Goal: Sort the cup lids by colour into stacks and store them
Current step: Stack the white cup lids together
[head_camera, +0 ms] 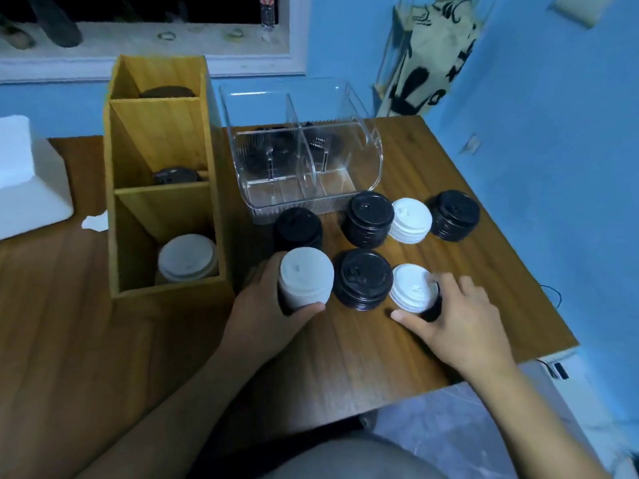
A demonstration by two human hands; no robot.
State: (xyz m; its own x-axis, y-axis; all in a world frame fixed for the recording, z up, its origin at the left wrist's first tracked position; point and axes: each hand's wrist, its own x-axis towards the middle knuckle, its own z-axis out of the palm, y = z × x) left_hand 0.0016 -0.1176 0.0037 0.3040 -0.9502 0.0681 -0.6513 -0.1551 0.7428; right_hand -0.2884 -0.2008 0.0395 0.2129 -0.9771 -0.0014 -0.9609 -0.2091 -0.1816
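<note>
My left hand [268, 305] grips a tall stack of white lids [304, 281] standing on the wooden table [363, 347]. My right hand [456, 316] holds a shorter stack of white lids [411, 286] with black lids under it, thumb in front and fingers behind. Between the two stands a black stack [363, 280]. Farther back are black stacks [298, 228] [369, 219] [453, 215] and a white stack [410, 221]. The bamboo organiser [162, 188] has white lids [186, 259] in its front compartment and dark lids [174, 175] in the middle and rear ones.
A clear acrylic bin [304, 157] with a divider stands behind the stacks, dark lids inside it. A white foam block [27, 178] sits at the far left. The table's right edge and front corner [553, 347] lie close to my right hand. Blue wall behind.
</note>
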